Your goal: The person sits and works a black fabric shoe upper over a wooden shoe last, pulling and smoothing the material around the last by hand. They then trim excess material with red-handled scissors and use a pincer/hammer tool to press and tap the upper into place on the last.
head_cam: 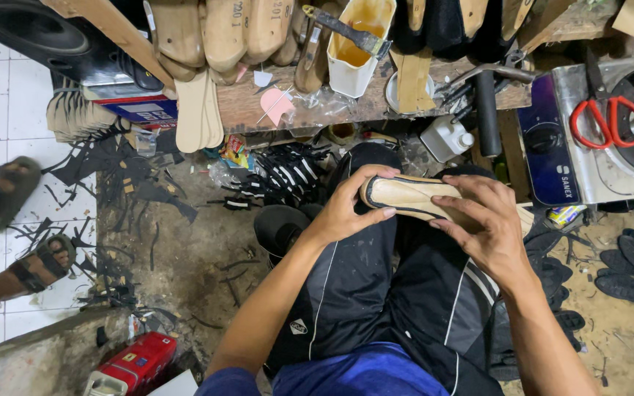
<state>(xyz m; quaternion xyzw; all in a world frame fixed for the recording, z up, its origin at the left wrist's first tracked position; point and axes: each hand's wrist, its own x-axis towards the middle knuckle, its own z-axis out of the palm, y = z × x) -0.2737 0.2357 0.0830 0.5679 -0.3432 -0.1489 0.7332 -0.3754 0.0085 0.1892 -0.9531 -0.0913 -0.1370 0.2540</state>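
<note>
Centrally, 1 tan shoe sole [412, 196], black-edged, lies over the person's lap, held between 2 hands. Left hand [350, 209]: fingers curled around the sole's left end, thumb beneath, clamped on it. Right hand [482, 224]: fingers spread over the sole's right part, pressing on top. Far side: wooden bench [346, 106] carrying 1 glue pot [354, 51] with brush [343, 29], several wooden lasts [225, 33]. Far right: red scissors [609, 121] on a metal stove [596, 165]. Left: another person's 2 sandalled feet [20, 220] on white tiles. Near left: 1 red can [137, 363].
</note>
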